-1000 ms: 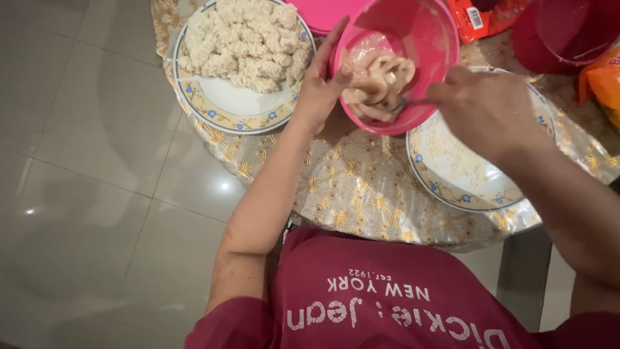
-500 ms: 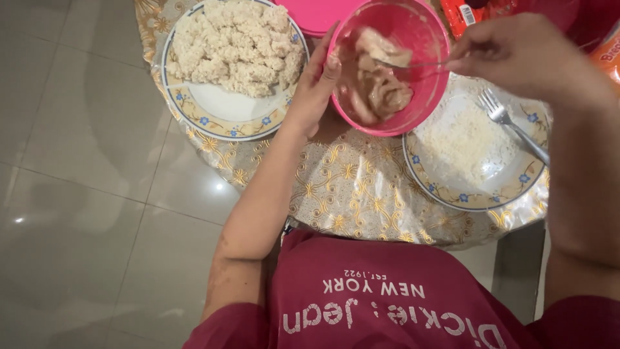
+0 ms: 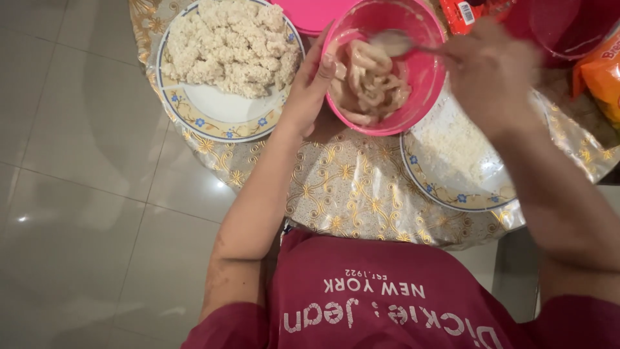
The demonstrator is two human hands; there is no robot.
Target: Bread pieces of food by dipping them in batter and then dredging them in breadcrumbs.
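Observation:
A pink bowl (image 3: 420, 77) tilts toward me on the table, filled with pale ring-shaped pieces (image 3: 368, 81) in a light batter. My left hand (image 3: 307, 90) grips the bowl's left rim, thumb over the edge. My right hand (image 3: 491, 71) is blurred to the right of the bowl and holds a metal utensil (image 3: 403, 44) whose end reaches into the bowl's far side among the pieces.
A patterned plate (image 3: 213, 113) piled with breaded pieces (image 3: 229, 42) sits to the left. Another plate (image 3: 452, 187) with white crumbs lies under my right forearm. A pink lid, red packet (image 3: 468, 13), red container (image 3: 568, 26) and orange bag (image 3: 600, 74) stand behind. Tiled floor lies to the left.
My right hand lowered from its raised position and swung the utensil back into the bowl's far side. The fork seen on the crumb plate is now hidden by my arm.

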